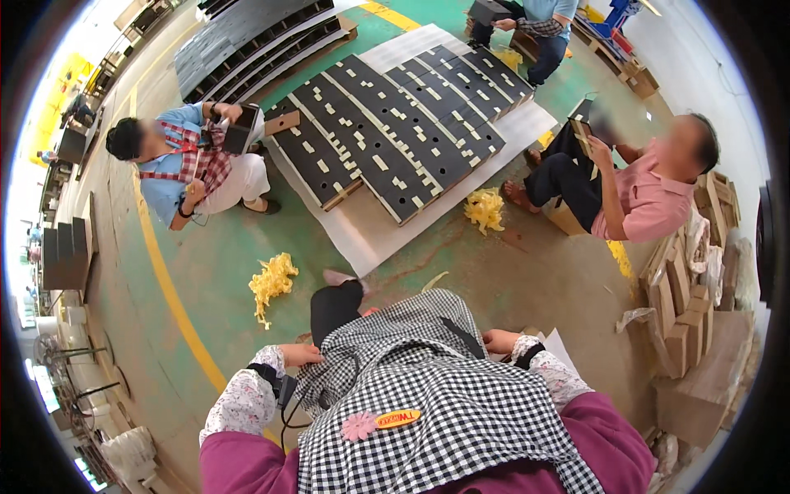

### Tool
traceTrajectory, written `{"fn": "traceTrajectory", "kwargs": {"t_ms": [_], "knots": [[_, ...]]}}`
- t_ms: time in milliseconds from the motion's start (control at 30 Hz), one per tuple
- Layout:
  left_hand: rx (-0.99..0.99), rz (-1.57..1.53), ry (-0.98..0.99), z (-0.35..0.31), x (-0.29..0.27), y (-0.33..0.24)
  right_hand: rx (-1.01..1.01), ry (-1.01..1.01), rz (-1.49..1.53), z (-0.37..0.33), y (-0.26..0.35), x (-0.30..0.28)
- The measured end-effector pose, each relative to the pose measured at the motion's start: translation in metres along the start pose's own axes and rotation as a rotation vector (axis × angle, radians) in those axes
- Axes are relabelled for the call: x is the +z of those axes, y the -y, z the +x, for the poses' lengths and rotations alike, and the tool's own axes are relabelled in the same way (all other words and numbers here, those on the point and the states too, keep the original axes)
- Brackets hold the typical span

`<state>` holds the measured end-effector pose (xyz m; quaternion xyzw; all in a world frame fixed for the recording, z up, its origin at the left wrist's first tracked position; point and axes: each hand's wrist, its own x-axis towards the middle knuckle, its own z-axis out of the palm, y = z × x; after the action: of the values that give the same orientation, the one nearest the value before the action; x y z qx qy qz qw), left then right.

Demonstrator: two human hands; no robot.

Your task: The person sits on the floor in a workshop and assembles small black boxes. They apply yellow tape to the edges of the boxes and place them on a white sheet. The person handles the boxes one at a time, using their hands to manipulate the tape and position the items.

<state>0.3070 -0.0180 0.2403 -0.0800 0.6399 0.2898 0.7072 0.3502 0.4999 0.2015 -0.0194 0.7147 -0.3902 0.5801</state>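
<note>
A black-and-white checked apron is spread over my lap, with a pink flower and an orange badge on its front. My left hand pinches the apron's left edge, beside my dark trouser leg. On the other side my right hand has its fingers closed at the apron's right edge; the fingertips are partly hidden by the cloth. Floral sleeve covers and dark wrist straps are on both forearms, and a black cable hangs from the left strap.
Ahead, black boxes with pale strips form a wide block on white sheeting. Yellow strip piles lie on the floor. Co-workers sit left, right and far right, each holding a dark box. Cardboard is stacked at right.
</note>
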Motion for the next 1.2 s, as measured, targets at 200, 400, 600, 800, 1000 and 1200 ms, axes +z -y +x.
{"fn": "traceTrajectory", "kwargs": {"t_ms": [200,400,600,800,1000,1200], "knots": [[-0.045,0.062,0.24,0.041,-0.093,0.039,0.055,0.15,0.088,0.058,0.022,0.003],[0.338,-0.137,-0.346,0.071,-0.254,-0.015,0.18,0.208,0.413,0.155,0.029,-0.055],[0.726,-1.288,-0.359,0.193,-0.318,-0.064,0.148,-0.485,0.389,0.323,-0.055,-0.125],[0.355,-0.808,-0.035,0.339,-0.252,-0.082,0.534,-0.747,0.176,0.524,-0.181,-0.003],[0.473,-0.22,-0.244,0.374,-0.249,-0.091,0.79,-0.918,0.271,0.596,-0.224,0.052],[0.779,-0.357,-0.188,0.334,-0.218,-0.116,0.48,-1.013,0.503,0.589,-0.279,0.059]]}}
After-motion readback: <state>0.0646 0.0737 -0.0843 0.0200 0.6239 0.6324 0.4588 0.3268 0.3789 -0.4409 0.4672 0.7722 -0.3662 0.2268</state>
